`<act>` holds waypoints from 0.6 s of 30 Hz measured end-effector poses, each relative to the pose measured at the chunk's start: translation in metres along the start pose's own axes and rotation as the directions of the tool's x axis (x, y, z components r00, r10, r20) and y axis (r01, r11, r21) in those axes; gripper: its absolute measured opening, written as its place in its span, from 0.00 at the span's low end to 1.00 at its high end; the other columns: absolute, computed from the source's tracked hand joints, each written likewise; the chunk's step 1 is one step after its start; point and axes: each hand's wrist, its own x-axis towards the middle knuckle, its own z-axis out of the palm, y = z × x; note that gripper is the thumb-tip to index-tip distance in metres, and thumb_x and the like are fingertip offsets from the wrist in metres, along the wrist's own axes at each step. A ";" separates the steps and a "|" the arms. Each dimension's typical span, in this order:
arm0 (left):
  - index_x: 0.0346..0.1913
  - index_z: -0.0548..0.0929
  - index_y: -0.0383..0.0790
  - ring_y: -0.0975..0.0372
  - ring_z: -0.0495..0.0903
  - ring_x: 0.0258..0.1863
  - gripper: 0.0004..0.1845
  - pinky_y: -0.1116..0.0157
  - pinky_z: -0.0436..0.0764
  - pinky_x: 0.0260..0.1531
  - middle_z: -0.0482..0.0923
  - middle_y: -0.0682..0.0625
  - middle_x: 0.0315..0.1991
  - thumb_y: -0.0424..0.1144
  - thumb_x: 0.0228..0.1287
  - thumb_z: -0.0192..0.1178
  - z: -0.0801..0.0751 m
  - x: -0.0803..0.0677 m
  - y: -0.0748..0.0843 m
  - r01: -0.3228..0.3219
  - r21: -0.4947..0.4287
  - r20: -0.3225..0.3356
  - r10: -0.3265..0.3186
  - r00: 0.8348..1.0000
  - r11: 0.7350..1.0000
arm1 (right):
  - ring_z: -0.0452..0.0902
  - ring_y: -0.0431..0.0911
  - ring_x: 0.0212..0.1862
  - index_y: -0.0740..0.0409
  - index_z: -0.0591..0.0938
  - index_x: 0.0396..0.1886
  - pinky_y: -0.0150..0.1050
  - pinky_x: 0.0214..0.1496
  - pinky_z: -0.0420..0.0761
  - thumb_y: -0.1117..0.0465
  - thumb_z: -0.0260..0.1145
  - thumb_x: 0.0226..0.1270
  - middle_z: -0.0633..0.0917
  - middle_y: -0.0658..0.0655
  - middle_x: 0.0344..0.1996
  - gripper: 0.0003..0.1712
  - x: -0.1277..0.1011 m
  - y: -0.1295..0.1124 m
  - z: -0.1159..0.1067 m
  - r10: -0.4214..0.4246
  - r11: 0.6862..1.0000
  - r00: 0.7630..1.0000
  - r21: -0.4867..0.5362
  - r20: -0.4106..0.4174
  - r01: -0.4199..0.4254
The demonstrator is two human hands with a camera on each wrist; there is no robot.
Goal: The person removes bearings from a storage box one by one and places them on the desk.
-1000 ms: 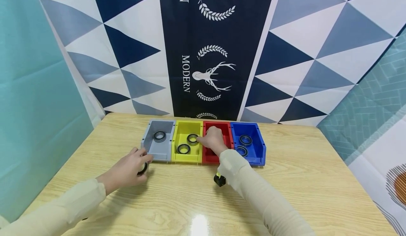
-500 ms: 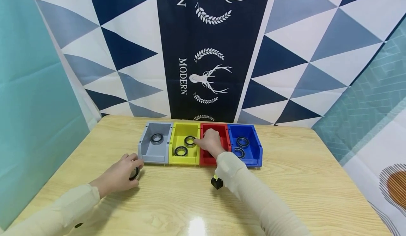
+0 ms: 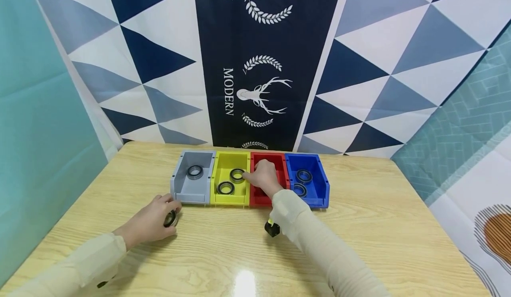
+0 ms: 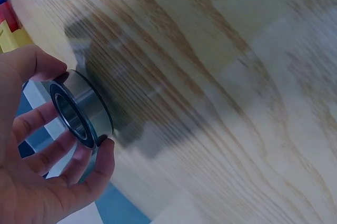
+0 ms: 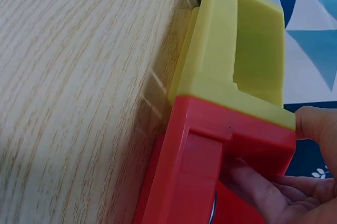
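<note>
Staged recording set, not a lived-in room or working shop. Enclosed on three sides by hung cloths: a navy deer-print banner [image 3: 255, 62] marked "MODERN" between blue-and-white triangle backdrops [image 3: 383, 57], a plain teal sheet [image 3: 36, 124] at left. Furnished only with a light wood-grain table [image 3: 379, 226] bearing four coloured sorting bins [image 3: 192, 196] in a row.

Table [image 3: 359, 226]: pale wood grain, smooth, glossy glare near edge. Bearing [image 4: 80, 110]: polished metal, dark matt seal. Bins, grey [image 3: 180, 186] to blue [image 3: 321, 186]: smooth plastic. Backdrop [image 3: 359, 66]: printed cloth. Sleeves [image 3: 319, 244]: cream cloth.
</note>
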 end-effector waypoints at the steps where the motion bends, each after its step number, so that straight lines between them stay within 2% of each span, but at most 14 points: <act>1: 0.37 0.77 0.46 0.63 0.67 0.34 0.16 0.61 0.75 0.39 0.71 0.54 0.36 0.35 0.43 0.70 0.001 0.000 0.000 0.000 -0.003 -0.004 0.000 1.000 1.000 | 0.70 0.44 0.19 0.58 0.81 0.23 0.30 0.22 0.66 0.51 0.71 0.57 0.71 0.51 0.11 0.15 0.000 -0.001 0.000 -0.007 1.000 1.000 -0.001 -0.001 0.007; 6: 0.36 0.77 0.46 0.64 0.67 0.32 0.16 0.53 0.76 0.46 0.71 0.55 0.34 0.35 0.42 0.70 0.007 -0.001 -0.003 -0.004 -0.008 -0.020 0.004 1.000 1.000 | 0.71 0.44 0.21 0.59 0.83 0.26 0.30 0.23 0.66 0.51 0.71 0.58 0.74 0.51 0.13 0.15 -0.001 -0.003 0.002 -0.036 0.999 0.999 0.002 0.005 0.036; 9: 0.35 0.77 0.47 0.65 0.67 0.32 0.16 0.60 0.77 0.39 0.71 0.55 0.33 0.35 0.42 0.70 0.011 -0.001 -0.004 -0.006 -0.008 -0.020 0.006 1.000 1.000 | 0.72 0.44 0.23 0.60 0.84 0.29 0.30 0.23 0.66 0.51 0.70 0.58 0.76 0.52 0.14 0.15 -0.001 -0.001 0.002 -0.032 0.999 0.999 0.007 0.011 0.032; 11: 0.34 0.77 0.48 0.65 0.67 0.32 0.16 0.63 0.76 0.38 0.70 0.56 0.32 0.35 0.40 0.70 0.012 0.000 -0.004 -0.007 -0.021 -0.017 0.007 1.000 1.000 | 0.72 0.45 0.24 0.60 0.84 0.30 0.30 0.23 0.66 0.51 0.70 0.58 0.76 0.52 0.15 0.15 -0.002 0.001 0.001 -0.024 1.000 1.000 0.010 0.011 0.024; 13: 0.33 0.77 0.48 0.65 0.67 0.31 0.16 0.68 0.73 0.33 0.69 0.56 0.31 0.35 0.38 0.71 0.013 0.002 -0.004 -0.005 -0.044 -0.012 0.004 1.000 0.999 | 0.73 0.45 0.24 0.61 0.85 0.30 0.30 0.23 0.67 0.51 0.70 0.58 0.77 0.52 0.16 0.15 -0.001 0.003 0.001 -0.023 1.000 1.000 0.012 0.009 0.023; 18: 0.32 0.77 0.46 0.65 0.68 0.31 0.17 0.71 0.72 0.32 0.70 0.56 0.30 0.34 0.36 0.72 0.009 0.008 -0.006 -0.010 -0.091 0.017 0.012 1.000 0.996 | 0.71 0.44 0.22 0.60 0.84 0.27 0.30 0.23 0.65 0.52 0.70 0.58 0.74 0.51 0.13 0.15 0.000 0.005 0.000 -0.026 1.000 1.000 0.012 0.010 0.026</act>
